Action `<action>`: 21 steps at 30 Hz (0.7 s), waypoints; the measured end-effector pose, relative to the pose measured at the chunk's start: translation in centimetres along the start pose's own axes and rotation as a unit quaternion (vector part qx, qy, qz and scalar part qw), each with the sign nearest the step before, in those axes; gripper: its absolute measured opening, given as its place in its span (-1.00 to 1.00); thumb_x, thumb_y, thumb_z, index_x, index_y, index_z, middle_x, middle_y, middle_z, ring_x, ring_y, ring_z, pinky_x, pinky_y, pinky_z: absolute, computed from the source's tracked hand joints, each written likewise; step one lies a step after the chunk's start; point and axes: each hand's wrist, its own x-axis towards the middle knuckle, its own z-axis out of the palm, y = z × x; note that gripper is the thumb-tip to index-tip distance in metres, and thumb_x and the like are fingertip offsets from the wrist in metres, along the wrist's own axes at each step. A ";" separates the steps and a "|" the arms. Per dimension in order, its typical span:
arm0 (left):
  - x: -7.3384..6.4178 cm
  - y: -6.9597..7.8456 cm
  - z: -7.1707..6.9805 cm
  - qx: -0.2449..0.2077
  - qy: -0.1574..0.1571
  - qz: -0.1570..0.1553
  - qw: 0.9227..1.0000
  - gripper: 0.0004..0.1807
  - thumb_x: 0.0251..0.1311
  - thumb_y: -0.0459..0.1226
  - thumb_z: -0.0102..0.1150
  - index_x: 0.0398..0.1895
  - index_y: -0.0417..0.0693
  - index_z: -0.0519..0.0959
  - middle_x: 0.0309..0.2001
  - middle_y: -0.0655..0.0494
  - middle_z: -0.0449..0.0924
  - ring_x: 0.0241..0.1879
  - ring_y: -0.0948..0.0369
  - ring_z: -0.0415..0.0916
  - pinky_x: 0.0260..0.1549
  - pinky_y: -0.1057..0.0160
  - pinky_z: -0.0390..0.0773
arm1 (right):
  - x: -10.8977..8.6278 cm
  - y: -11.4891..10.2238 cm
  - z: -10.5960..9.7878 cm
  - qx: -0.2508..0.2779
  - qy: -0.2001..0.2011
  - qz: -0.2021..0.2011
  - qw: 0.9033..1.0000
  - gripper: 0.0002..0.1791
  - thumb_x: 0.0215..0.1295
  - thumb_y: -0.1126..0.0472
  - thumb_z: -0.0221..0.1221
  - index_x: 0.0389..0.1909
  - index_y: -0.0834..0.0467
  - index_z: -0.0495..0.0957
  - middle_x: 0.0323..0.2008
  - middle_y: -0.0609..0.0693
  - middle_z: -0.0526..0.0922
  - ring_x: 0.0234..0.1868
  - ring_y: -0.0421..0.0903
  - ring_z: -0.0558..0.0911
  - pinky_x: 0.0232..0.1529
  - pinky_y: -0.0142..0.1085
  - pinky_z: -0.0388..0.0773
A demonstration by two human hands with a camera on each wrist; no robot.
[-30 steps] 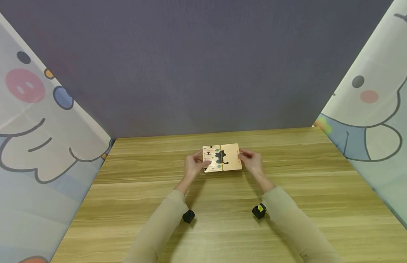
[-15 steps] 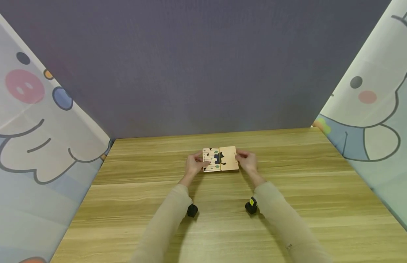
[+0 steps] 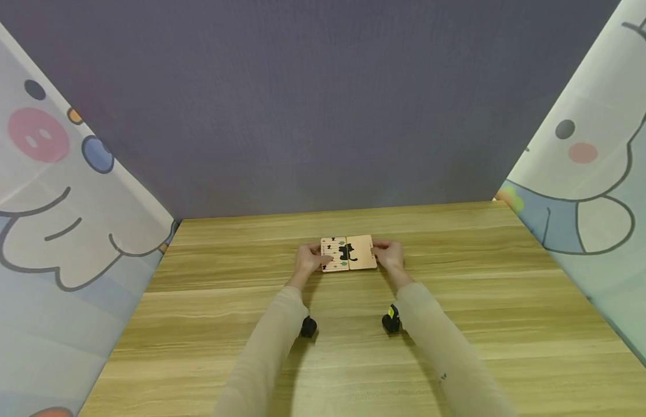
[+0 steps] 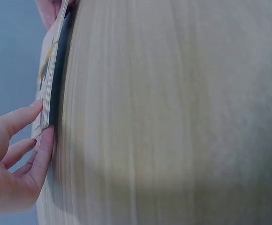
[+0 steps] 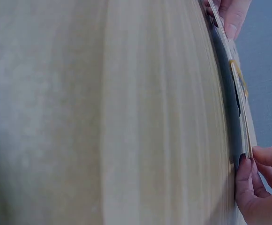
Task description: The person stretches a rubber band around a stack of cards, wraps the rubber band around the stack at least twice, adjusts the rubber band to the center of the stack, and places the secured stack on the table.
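Note:
A small cat-print notebook [image 3: 361, 255] is held near the back of the table, with a yellow elastic band [image 3: 347, 253] across its middle. Its left half is striped with little cats; the right half is plain cream, and a black cat figure sits at the centre. My left hand [image 3: 306, 259] pinches the left edge, thumb on top and fingers beneath. At the opposite edge, my right hand [image 3: 390, 255] grips it the same way. Both wrist views show the layered page edges close over the wood, the left fingers [image 4: 43, 152] and right fingers [image 5: 245, 180] under the lower side.
The wood-grain table [image 3: 349, 359] ends at a grey upright panel [image 3: 323, 116]. Cartoon-printed curtains [image 3: 36, 231] flank it on both sides. Black wrist cameras [image 3: 391, 319] hang at the inner side of each sleeve.
My right hand and the notebook's right edge have shifted slightly left and a little toward the left hand. Both forearms have drawn inward. The two-handed hold is unchanged.

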 end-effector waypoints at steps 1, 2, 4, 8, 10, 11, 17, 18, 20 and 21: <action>0.0 0.1 0.0 -0.001 0.000 -0.007 1.000 -0.38 -0.25 -0.35 0.43 0.03 -0.20 0.48 -0.55 -0.03 0.48 -0.73 0.16 0.46 -0.68 0.27 0.60 | 0.0 0.0 0.0 0.000 -0.001 0.004 1.000 -0.78 0.11 0.40 0.13 -0.20 0.37 0.57 -0.25 0.29 0.59 -0.32 0.09 0.61 -0.74 -0.64 0.37; 0.0 0.2 0.0 -0.001 0.001 -0.011 1.000 -0.38 -0.26 -0.35 0.43 0.02 -0.21 0.48 -0.54 -0.04 0.49 -0.72 0.16 0.47 -0.68 0.28 0.60 | 0.0 0.1 0.0 0.000 -0.001 0.008 1.000 -0.78 0.11 0.40 0.14 -0.20 0.37 0.57 -0.25 0.29 0.59 -0.32 0.09 0.61 -0.75 -0.64 0.37; -0.1 0.3 0.0 -0.006 0.004 -0.027 1.000 -0.40 -0.24 -0.39 0.41 0.01 -0.23 0.48 -0.50 -0.07 0.51 -0.70 0.16 0.48 -0.64 0.27 0.61 | 0.0 0.1 0.0 0.002 -0.004 0.014 1.000 -0.78 0.11 0.40 0.14 -0.20 0.38 0.57 -0.24 0.30 0.58 -0.32 0.10 0.61 -0.76 -0.63 0.38; -0.5 0.4 0.0 -0.025 0.012 -0.021 0.999 -0.45 -0.24 -0.43 0.39 -0.04 -0.31 0.49 -0.47 -0.09 0.54 -0.71 0.25 0.44 -0.65 0.34 0.59 | -0.1 0.0 -0.2 0.005 -0.008 0.026 1.000 -0.78 0.10 0.40 0.16 -0.20 0.38 0.57 -0.22 0.31 0.58 -0.30 0.09 0.61 -0.70 -0.60 0.46; -0.7 0.3 0.0 -0.035 0.017 -0.008 0.999 -0.48 -0.23 -0.45 0.37 -0.07 -0.35 0.50 -0.44 -0.13 0.56 -0.71 0.27 0.43 -0.66 0.35 0.59 | -0.2 -0.1 -0.3 0.011 -0.009 0.030 0.999 -0.77 0.09 0.41 0.16 -0.20 0.38 0.56 -0.21 0.31 0.58 -0.30 0.07 0.61 -0.63 -0.54 0.53; -0.7 0.2 -0.1 -0.042 0.019 -0.004 0.999 -0.49 -0.23 -0.46 0.37 -0.08 -0.37 0.50 -0.43 -0.15 0.57 -0.70 0.27 0.44 -0.65 0.35 0.59 | -0.2 -0.2 -0.3 0.014 -0.009 0.030 0.999 -0.77 0.09 0.41 0.16 -0.20 0.39 0.56 -0.21 0.31 0.57 -0.30 0.07 0.62 -0.58 -0.51 0.56; -0.9 0.0 -0.4 -0.066 0.024 0.014 0.997 -0.60 -0.14 -0.47 0.31 -0.13 -0.40 0.52 -0.41 -0.21 0.56 -0.66 0.18 0.50 -0.62 0.30 0.62 | -0.3 -0.3 -0.7 0.028 -0.024 0.029 0.999 -0.76 0.11 0.42 0.13 -0.18 0.44 0.53 -0.21 0.33 0.56 -0.35 0.01 0.63 -0.37 -0.32 0.63; -0.9 -0.1 -0.4 -0.066 0.024 0.016 0.997 -0.62 -0.12 -0.47 0.29 -0.14 -0.40 0.52 -0.42 -0.20 0.55 -0.65 0.15 0.51 -0.62 0.30 0.62 | -0.3 -0.2 -0.8 0.025 -0.028 0.029 0.999 -0.75 0.12 0.41 0.13 -0.17 0.44 0.52 -0.21 0.33 0.56 -0.35 0.00 0.62 -0.36 -0.32 0.63; -1.0 -0.2 -0.7 -0.061 0.022 0.023 0.998 -0.68 -0.07 -0.45 0.26 -0.17 -0.39 0.54 -0.44 -0.19 0.53 -0.63 0.08 0.52 -0.62 0.27 0.62 | -0.3 -0.2 -1.1 0.016 -0.039 0.023 0.999 -0.73 0.14 0.40 0.11 -0.14 0.45 0.50 -0.19 0.34 0.55 -0.34 0.01 0.61 -0.35 -0.31 0.63; -1.1 -0.2 -0.9 -0.055 0.020 0.031 0.998 -0.70 -0.04 -0.44 0.24 -0.18 -0.40 0.55 -0.44 -0.20 0.53 -0.62 0.05 0.53 -0.62 0.25 0.63 | -0.3 -0.2 -1.4 0.011 -0.046 0.019 0.999 -0.72 0.15 0.39 0.10 -0.12 0.45 0.49 -0.17 0.34 0.54 -0.32 0.02 0.61 -0.34 -0.31 0.62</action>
